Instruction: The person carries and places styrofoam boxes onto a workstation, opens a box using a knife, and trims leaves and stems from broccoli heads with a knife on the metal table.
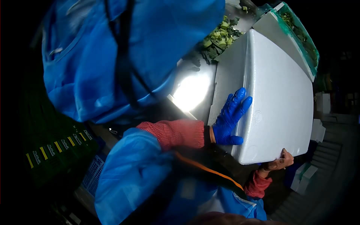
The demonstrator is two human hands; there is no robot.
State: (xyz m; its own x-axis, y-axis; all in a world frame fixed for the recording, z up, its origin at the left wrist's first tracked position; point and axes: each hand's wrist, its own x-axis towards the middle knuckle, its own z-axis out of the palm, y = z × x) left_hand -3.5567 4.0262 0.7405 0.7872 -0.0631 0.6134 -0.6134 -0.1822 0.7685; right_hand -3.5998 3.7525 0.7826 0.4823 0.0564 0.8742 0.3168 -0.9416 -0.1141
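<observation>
A large white foam box [281,97] stands tipped up, with one broad smooth face turned toward me. My left hand [230,119], in a blue glove, lies against the box's left edge and side with its fingers spread. My right hand [279,161] wears no glove and is curled round the lower edge of the box near its right corner; part of its fingers is hidden. Beyond the box, cut green leaves [222,37] lie in a heap on a shiny metal table [193,88]. What is inside the box cannot be seen.
A person in blue waterproof clothing [127,56] stands close at the upper left. Another foam box with a green liner [296,37] holds leaves at the upper right. Dark green crates [56,146] and a blue crate [93,174] are at left; small white boxes [305,176] sit at right.
</observation>
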